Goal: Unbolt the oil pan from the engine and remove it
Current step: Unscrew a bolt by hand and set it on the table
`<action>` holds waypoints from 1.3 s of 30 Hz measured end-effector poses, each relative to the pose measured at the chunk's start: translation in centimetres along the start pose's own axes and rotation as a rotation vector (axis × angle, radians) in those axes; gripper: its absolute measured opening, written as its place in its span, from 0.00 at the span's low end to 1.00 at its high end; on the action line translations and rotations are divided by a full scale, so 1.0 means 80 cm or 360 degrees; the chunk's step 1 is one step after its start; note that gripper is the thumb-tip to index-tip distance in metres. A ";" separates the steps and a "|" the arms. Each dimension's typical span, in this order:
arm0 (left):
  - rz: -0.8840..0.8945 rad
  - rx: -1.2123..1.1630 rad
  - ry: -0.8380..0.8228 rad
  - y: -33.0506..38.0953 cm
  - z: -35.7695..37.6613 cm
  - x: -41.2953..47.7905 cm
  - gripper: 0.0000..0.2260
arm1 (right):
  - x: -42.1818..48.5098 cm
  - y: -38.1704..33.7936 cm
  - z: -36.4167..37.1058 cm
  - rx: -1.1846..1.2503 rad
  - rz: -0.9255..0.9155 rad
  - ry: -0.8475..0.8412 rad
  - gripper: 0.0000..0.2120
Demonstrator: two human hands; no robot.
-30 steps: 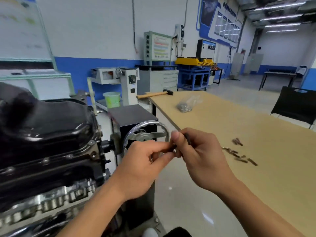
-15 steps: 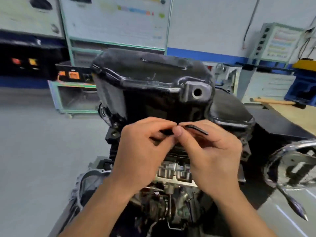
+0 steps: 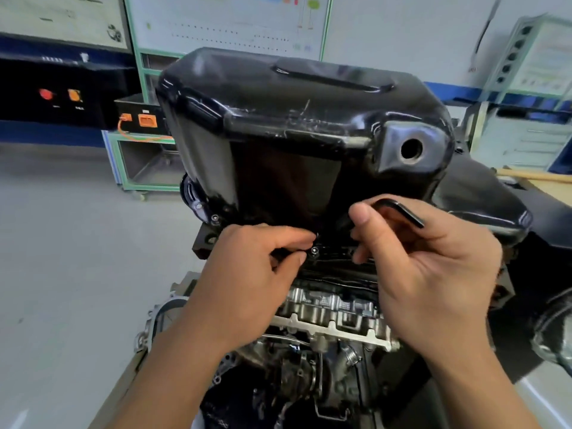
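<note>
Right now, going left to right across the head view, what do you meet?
From the left: green-framed cart → left hand → flange bolt → right hand, gripping the hex key → chrome handwheel at the edge.

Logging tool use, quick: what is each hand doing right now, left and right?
Left hand: fingers curled beside a bolt on the oil pan; whether they hold anything cannot be told.
Right hand: holding a black hex key.

It is an automotive training workshop: diagram boards (image 3: pixel 229 23) hang on the wall (image 3: pixel 402 32) behind a bare engine (image 3: pixel 334 308), and a black push-button panel (image 3: pixel 58 94) sits to its left.
</note>
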State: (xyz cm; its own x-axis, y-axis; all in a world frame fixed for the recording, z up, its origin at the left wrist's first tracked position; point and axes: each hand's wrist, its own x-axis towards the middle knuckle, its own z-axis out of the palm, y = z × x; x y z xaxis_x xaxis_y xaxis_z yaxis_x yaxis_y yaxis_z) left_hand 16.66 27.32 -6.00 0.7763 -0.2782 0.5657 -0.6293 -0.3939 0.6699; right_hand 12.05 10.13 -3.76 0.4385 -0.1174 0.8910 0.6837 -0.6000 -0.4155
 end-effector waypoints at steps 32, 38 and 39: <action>0.0388 -0.0258 0.0562 0.034 0.046 -0.009 0.08 | -0.027 -0.036 0.051 0.0425 0.0620 0.0667 0.09; 0.0335 -0.0328 0.0617 0.032 0.049 -0.008 0.04 | -0.024 -0.039 0.052 0.0108 0.0318 0.0753 0.07; 0.0303 -0.0367 0.0615 0.031 0.048 -0.007 0.04 | -0.024 -0.037 0.050 0.0085 0.0235 0.0645 0.09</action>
State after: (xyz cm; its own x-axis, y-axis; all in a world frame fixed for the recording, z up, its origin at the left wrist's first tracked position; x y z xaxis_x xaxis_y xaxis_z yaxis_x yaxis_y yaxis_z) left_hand 14.79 23.16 -6.52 0.6038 0.0366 0.7963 -0.7843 -0.1511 0.6017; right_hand 11.47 15.31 -4.97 0.2764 -0.5066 0.8166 0.6646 -0.5130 -0.5432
